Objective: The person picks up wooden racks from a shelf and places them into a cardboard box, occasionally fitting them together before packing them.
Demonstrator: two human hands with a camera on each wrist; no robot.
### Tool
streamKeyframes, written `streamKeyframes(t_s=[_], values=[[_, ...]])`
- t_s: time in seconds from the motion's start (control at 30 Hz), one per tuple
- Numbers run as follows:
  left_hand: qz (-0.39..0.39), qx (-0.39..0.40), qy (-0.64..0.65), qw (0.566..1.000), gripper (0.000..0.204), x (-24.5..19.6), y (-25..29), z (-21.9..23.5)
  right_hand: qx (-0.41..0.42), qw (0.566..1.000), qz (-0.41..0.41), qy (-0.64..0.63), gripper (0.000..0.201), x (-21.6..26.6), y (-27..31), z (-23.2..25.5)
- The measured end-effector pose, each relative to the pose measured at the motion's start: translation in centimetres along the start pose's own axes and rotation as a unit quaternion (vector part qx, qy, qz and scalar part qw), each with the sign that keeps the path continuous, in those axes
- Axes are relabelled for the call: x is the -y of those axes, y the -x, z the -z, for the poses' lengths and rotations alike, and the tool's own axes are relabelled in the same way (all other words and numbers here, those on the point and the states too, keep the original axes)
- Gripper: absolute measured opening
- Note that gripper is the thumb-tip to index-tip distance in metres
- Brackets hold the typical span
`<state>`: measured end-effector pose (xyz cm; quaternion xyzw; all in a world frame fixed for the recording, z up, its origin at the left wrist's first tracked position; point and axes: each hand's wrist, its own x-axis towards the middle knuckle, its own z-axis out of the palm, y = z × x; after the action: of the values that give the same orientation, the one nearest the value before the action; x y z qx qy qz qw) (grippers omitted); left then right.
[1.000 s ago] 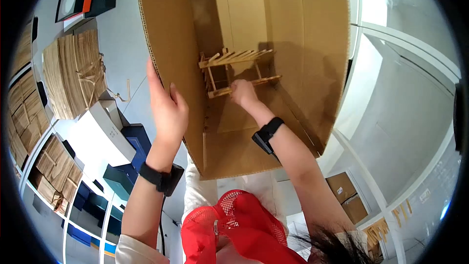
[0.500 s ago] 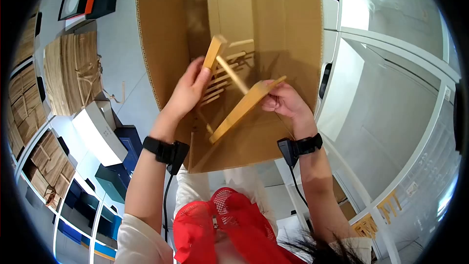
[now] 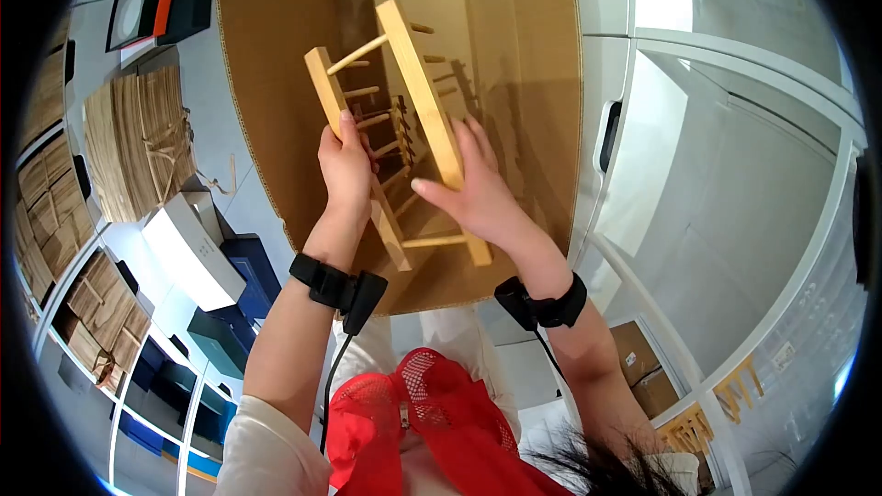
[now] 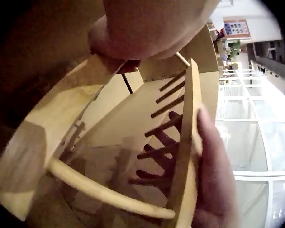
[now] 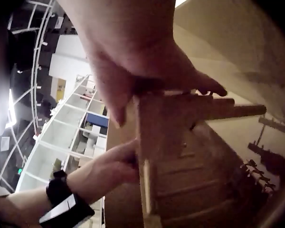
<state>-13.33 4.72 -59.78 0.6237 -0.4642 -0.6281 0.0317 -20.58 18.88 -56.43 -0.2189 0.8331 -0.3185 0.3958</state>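
Note:
A light wooden peg rack [image 3: 424,101], two bars joined by dowels with a row of pegs, is tilted over the opening of a deep cardboard box [image 3: 528,55]. My left hand [image 3: 346,170] grips its left bar, thumb on top; in the left wrist view that hand fills the top edge. My right hand [image 3: 478,184] lies against the right bar, thumb spread across it and fingers extended along the far side. In the right wrist view its palm [image 5: 133,61] rests over the bar's end. Deeper in the box, another peg rack [image 3: 401,133] shows partly behind the held one.
Left of the box stand a tied wooden bundle [image 3: 138,142], a white box [image 3: 193,248] and shelving with dark blue boxes. White cabinets [image 3: 735,174] line the right side. Small cardboard boxes [image 3: 640,367] sit at the lower right.
The right hand was inside the box on a peg rack. Both hands then lifted and turned one. Now the left hand grips one bar while the right thumb has spread on the other.

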Motion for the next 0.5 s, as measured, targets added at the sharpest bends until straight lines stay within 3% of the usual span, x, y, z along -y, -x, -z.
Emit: streamKeyframes(t_s=[0.1,0.13,0.2,0.27,0.3,0.4,0.43,0.5], values=[[-0.004,-0.010,0.017,1.000,0.026,0.6,-0.4,-0.6,0.028,0.989,-0.126,-0.071,0.064,-1.0,-1.5,-0.1],[-0.015,-0.009,0.015,1.000,0.024,0.8,-0.9,-0.8,0.000,0.986,-0.125,-0.109,0.045,-1.4,-2.0,-0.6],[-0.027,0.001,0.002,1.000,0.021,3.1,-3.2,-1.0,0.017,0.984,-0.146,-0.098,0.034,-4.3,-4.0,-2.5],[-0.025,0.019,-0.022,0.999,0.023,7.4,-7.2,-0.5,0.001,0.974,-0.136,-0.179,0.030,-10.0,-6.7,-7.8],[-0.058,-0.070,-0.128,0.988,0.032,5.6,-5.7,-1.8,-0.006,0.967,-0.130,-0.219,0.028,-11.5,-7.7,-9.9],[0.001,-0.103,-0.200,0.974,0.041,10.3,-9.8,-1.6,0.020,0.966,-0.185,-0.181,0.028,-12.5,-9.5,-13.2],[0.055,-0.129,-0.282,0.949,0.045,11.3,-10.7,-1.7,0.055,0.966,-0.202,-0.152,0.030,-13.0,-10.0,-14.1],[0.051,-0.121,-0.289,0.948,0.044,13.6,-12.7,-1.5,0.002,0.973,-0.201,-0.112,0.030,-15.3,-10.9,-17.7]])
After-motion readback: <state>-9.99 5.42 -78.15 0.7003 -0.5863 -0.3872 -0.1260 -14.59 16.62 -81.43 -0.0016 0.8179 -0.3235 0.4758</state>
